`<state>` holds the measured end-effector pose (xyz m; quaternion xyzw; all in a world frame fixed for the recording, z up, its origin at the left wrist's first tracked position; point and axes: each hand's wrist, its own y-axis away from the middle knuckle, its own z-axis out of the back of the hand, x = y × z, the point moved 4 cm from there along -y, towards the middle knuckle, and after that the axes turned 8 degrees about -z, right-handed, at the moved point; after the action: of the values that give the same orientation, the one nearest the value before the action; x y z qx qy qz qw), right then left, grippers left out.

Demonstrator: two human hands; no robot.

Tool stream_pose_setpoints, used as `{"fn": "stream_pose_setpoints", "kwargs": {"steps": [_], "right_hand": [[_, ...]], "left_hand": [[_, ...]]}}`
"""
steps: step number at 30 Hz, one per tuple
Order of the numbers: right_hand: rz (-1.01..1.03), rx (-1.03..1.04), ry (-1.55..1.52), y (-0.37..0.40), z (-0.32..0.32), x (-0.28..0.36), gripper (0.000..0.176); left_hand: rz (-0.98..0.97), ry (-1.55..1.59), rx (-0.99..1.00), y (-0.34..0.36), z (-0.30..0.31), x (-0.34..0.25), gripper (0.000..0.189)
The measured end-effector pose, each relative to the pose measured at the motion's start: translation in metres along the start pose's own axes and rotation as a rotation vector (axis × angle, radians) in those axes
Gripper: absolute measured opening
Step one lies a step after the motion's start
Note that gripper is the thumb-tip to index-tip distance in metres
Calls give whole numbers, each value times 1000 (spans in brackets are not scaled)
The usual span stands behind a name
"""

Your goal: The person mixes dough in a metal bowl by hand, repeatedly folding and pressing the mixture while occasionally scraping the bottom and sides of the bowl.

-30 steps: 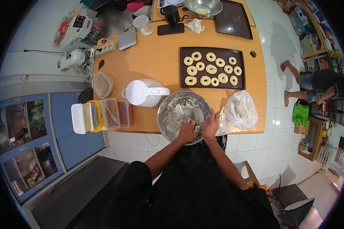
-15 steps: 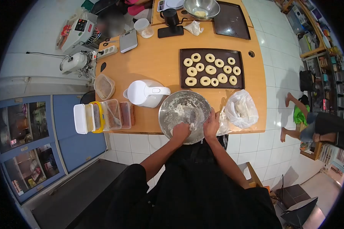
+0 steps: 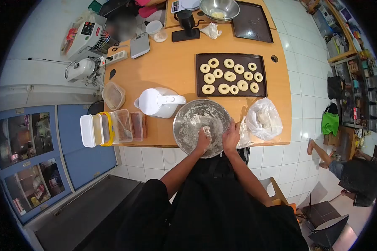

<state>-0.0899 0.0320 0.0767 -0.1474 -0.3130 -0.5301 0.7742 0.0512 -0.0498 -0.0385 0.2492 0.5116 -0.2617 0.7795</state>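
A floury steel mixing bowl [image 3: 192, 117] stands at the near edge of the wooden table [image 3: 167, 71]. My left hand [image 3: 203, 140] is inside the bowl, pressed into pale dough [image 3: 206, 132] with its fingers closed on it. My right hand [image 3: 231, 137] grips the bowl's right rim. Both hands are dusted with flour. Just behind the bowl lies a dark baking tray [image 3: 262, 90] with several ring-shaped dough pieces [image 3: 224, 76] in rows.
A white jug [image 3: 157, 101] stands left of the bowl, with plastic containers [image 3: 111, 127] further left. A clear plastic bag [image 3: 264, 119] lies to the right. Scale, phone, second bowl and empty tray sit at the far end. Another person [image 3: 354, 175] crouches on the tiled floor at right.
My left hand has moved up and right within the bowl, from the near rim into the dough. The person on the floor has moved toward the lower right.
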Motion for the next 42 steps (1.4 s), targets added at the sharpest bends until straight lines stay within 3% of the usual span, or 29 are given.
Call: {"fn": "stream_pose_setpoints", "kwargs": {"steps": [3, 6, 9, 15, 18, 21, 23, 27, 33, 36, 39, 40, 42], "right_hand": [[36, -22, -9, 0, -5, -5, 44], [39, 6, -10, -1, -5, -3, 43], [36, 10, -25, -3, -3, -1, 43], [43, 16, -27, -5, -3, -1, 44], [58, -1, -20, -5, -4, 0, 46], [68, 3, -43, -5, -4, -1, 47], [83, -12, -34, -5, -2, 1, 47], [75, -12, -35, -4, -5, -1, 46], [141, -1, -43, -2, 1, 12, 45], [123, -18, -80, -5, -1, 11, 45], [81, -34, -71, -4, -2, 8, 46], [74, -33, -57, -6, -2, 7, 46], [56, -22, -33, -6, -3, 6, 45]], "left_hand": [[43, -820, 110, 10, 5, -35, 62], [209, -838, 151, 5, 22, -69, 71], [156, -940, 191, -1, 30, -95, 66], [15, -843, 398, 2, 25, -59, 40], [11, -796, 399, -2, 28, -64, 23], [62, -663, 531, -12, 36, -78, 26], [93, -662, 474, -26, 39, -51, 29], [287, -695, 336, -25, 34, -59, 35], [-123, -854, 342, -1, -7, -63, 47], [-93, -879, 361, -12, -3, -49, 58], [-188, -891, 248, -17, 7, -57, 63], [48, -656, 480, -15, 6, -45, 66], [5, -720, 539, 2, 10, -51, 70]]}}
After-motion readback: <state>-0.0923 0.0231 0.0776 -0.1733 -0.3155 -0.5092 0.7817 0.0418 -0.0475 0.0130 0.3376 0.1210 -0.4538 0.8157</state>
